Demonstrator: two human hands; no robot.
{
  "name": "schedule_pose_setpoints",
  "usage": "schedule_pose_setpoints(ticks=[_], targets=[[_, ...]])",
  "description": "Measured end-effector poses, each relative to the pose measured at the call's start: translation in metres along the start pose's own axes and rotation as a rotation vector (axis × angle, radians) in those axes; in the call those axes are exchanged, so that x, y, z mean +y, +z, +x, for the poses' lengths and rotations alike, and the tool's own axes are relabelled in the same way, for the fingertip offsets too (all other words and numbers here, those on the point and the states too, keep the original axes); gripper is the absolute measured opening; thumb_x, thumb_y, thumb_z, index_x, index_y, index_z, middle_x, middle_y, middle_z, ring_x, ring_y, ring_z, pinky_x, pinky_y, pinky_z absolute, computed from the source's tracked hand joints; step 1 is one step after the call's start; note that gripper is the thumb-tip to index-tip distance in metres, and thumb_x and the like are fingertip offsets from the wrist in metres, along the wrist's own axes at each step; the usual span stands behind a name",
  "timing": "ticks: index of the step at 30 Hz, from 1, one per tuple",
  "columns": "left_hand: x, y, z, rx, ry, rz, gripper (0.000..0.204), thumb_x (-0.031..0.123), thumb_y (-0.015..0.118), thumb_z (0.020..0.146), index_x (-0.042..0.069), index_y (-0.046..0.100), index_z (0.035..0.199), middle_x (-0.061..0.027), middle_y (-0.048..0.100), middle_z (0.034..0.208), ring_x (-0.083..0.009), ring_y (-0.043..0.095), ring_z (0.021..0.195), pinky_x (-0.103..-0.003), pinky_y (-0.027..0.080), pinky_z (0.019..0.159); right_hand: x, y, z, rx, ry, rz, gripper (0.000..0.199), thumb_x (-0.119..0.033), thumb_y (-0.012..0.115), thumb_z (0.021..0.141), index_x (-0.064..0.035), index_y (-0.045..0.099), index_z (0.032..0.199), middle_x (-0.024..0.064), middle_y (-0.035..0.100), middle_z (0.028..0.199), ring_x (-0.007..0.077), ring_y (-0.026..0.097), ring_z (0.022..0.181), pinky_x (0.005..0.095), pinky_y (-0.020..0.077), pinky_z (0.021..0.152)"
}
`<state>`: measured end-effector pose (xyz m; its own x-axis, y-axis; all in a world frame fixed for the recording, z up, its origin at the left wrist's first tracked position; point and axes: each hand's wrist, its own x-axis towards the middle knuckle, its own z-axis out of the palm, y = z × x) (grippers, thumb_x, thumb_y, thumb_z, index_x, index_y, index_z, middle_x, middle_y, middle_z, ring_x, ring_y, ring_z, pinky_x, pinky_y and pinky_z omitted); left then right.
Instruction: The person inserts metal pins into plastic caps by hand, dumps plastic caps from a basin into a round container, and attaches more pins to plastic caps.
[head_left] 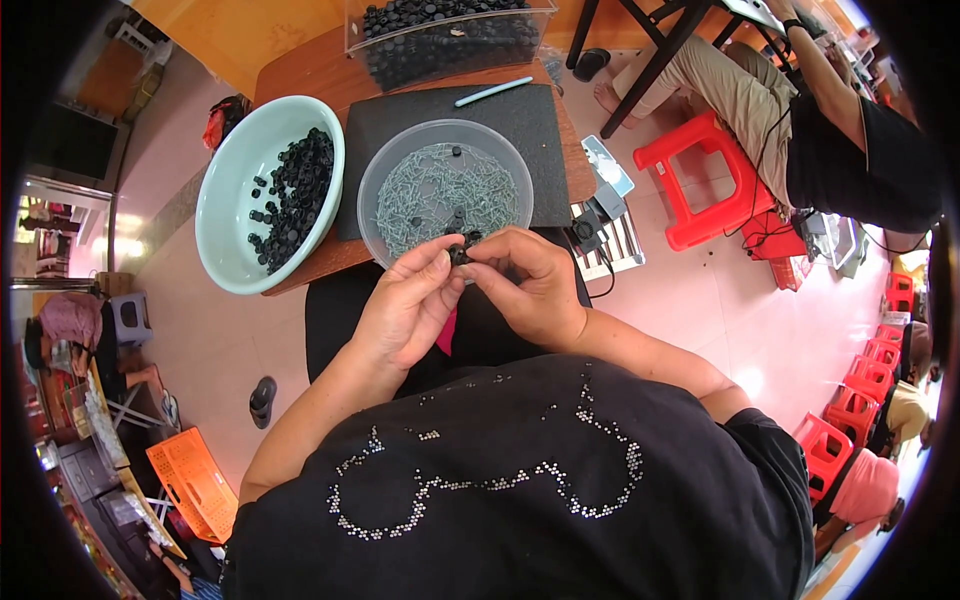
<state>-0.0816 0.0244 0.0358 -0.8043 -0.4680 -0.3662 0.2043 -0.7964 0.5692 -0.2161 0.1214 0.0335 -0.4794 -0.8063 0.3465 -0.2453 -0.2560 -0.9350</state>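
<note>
My left hand [408,300] and my right hand [530,285] meet over the near rim of a translucent round tub [372,180]. Both are closed, pinching a small round black knob-like part [459,255] between thumbs and fingers. The fingers cover much of it, and further black pieces show just beyond. Many thin silvery screws [440,195] fill the tub, with a few black parts lying among them. To the left, a pale green basin [225,215] holds a heap of small black parts [290,210].
A clear bin [450,45] of black parts stands at the table's far edge. On the dark mat [545,130] lies a light blue stick [493,91]. At right are a red stool [690,160] and a seated person [850,130]. An orange crate [195,480] stands at lower left.
</note>
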Motion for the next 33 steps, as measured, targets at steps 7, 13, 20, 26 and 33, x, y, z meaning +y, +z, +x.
schedule_pose_setpoints(ticks=[7, 13, 20, 26, 33], targets=[[-0.0002, -0.0013, 0.0005, -0.012, -0.01, 0.003, 0.022, 0.012, 0.057, 0.091, -0.001, 0.06, 0.109, -0.0077, 0.062, 0.1, -0.0129, 0.058, 0.09, -0.024, 0.048, 0.082, -0.001, -0.0016, 0.0019, -0.033, -0.036, -0.025, 0.011, 0.002, 0.069, 0.074, -0.0009, 0.064, 0.083, 0.0071, 0.062, 0.074, 0.0139, 0.058, 0.062, 0.0254, 0.0459, 0.056], [-0.0006, -0.0018, -0.0011, 0.01, 0.015, 0.045, 0.022, 0.011, 0.059, 0.09, -0.001, 0.061, 0.107, -0.0083, 0.063, 0.098, -0.0143, 0.06, 0.087, -0.025, 0.049, 0.08, 0.0014, -0.0015, 0.0005, -0.036, -0.05, 0.0, 0.01, 0.002, 0.069, 0.073, -0.001, 0.064, 0.081, 0.0075, 0.062, 0.074, 0.0146, 0.058, 0.062, 0.0264, 0.0461, 0.056], [0.0011, -0.0006, -0.0038, 0.01, 0.06, 0.138, 0.023, 0.012, 0.06, 0.09, -0.002, 0.061, 0.108, -0.0092, 0.064, 0.093, -0.0152, 0.061, 0.084, -0.026, 0.05, 0.079, -0.001, -0.0016, -0.0007, -0.034, 0.042, 0.028, 0.009, 0.001, 0.071, 0.073, -0.0011, 0.065, 0.079, 0.0071, 0.062, 0.073, 0.0135, 0.059, 0.062, 0.0253, 0.0456, 0.056], [0.0007, -0.001, -0.0041, 0.017, 0.074, 0.198, 0.023, 0.013, 0.059, 0.09, -0.002, 0.062, 0.107, -0.0096, 0.065, 0.092, -0.015, 0.062, 0.082, -0.026, 0.051, 0.078, -0.0009, -0.0038, 0.0004, -0.078, 0.104, 0.085, 0.008, 0.001, 0.07, 0.075, -0.0003, 0.067, 0.083, 0.0061, 0.063, 0.076, 0.0108, 0.06, 0.067, 0.0237, 0.0466, 0.058], [-0.0008, 0.0, -0.0047, 0.006, 0.053, 0.136, 0.024, 0.013, 0.056, 0.092, -0.004, 0.06, 0.109, -0.0088, 0.064, 0.092, -0.0137, 0.059, 0.08, -0.026, 0.05, 0.079, -0.0074, -0.0068, 0.0017, -0.114, 0.274, 0.229, 0.007, 0.0, 0.067, 0.08, 0.0018, 0.067, 0.087, 0.0057, 0.064, 0.081, 0.0096, 0.061, 0.074, 0.0227, 0.0482, 0.066]])
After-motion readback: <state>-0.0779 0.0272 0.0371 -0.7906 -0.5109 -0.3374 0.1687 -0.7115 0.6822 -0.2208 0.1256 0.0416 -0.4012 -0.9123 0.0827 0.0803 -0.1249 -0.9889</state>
